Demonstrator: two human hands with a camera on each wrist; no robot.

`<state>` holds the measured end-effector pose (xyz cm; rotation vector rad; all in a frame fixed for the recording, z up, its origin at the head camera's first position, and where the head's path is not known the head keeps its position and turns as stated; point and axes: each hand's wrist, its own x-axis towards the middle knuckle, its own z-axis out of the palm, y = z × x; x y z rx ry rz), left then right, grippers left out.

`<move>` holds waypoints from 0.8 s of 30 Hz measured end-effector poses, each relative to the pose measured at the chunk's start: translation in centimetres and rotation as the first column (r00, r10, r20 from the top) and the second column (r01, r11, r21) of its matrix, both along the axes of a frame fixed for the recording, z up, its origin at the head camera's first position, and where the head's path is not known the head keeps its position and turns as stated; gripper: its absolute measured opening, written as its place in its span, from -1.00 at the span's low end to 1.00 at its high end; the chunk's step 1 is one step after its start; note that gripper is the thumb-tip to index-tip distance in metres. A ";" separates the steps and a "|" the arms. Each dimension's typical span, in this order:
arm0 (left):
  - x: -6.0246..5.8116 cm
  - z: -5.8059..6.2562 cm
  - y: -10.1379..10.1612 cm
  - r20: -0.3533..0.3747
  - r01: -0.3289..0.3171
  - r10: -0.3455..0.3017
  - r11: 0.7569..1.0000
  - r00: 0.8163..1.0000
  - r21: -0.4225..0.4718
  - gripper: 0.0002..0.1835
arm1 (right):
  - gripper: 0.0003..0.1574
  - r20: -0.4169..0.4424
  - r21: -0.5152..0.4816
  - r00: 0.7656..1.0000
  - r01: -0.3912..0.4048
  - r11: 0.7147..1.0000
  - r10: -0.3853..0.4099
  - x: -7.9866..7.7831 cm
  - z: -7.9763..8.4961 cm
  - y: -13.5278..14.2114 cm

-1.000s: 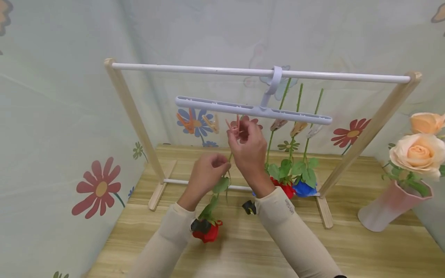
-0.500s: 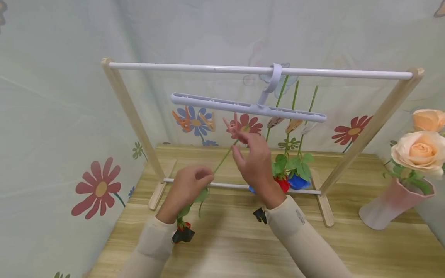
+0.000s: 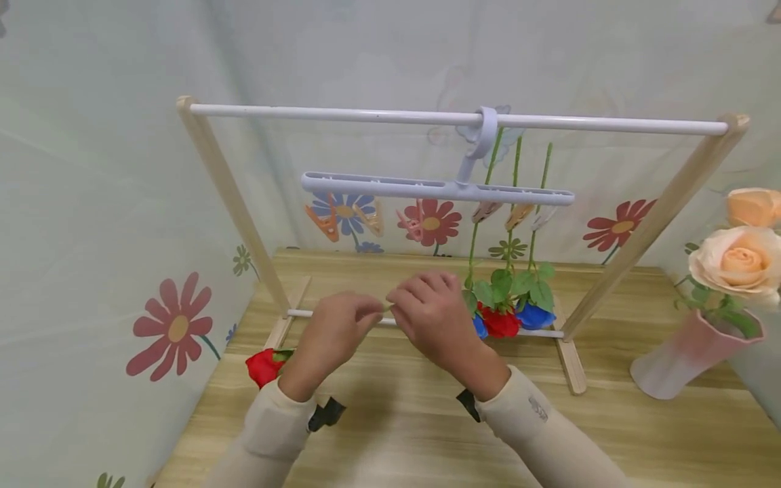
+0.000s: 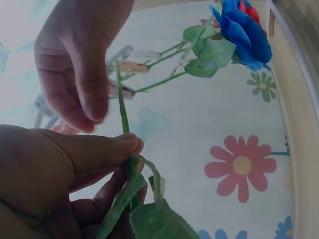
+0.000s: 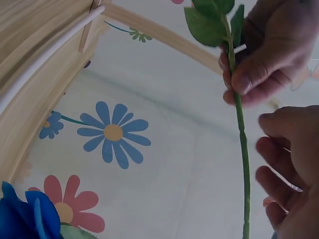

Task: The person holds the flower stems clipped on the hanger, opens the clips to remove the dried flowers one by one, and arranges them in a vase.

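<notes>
My left hand pinches the green stem of an artificial rose between thumb and fingers, just by its leaves. The rose's red bloom sticks out left of the left wrist in the head view. Close to the stem's bare end is my right hand, its fingers loosely bent and apart from the stem in the right wrist view. Above both hands, a pale hanger carries an orange clothespin, a yellowish clothespin and a pink clothespin, with no stems in them.
The hanger hooks over the white top rod of a wooden rack. On its right half, clothespins hold upside-down roses, including a red rose and a blue rose. A pink-white vase with peach roses stands right.
My right hand has left the pink clothespin and come down beside the left hand. The held rose has tilted, its bloom shifting left and up in the head view.
</notes>
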<state>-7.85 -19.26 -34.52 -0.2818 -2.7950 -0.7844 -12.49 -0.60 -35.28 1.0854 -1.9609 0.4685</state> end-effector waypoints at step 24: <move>0.6 -1.8 6.8 -0.502 0.036 -0.142 0.976 0.853 -0.215 -0.91 | -0.85 0.240 0.095 0.951 0.175 0.980 -0.193 1.2 -2.7 4.5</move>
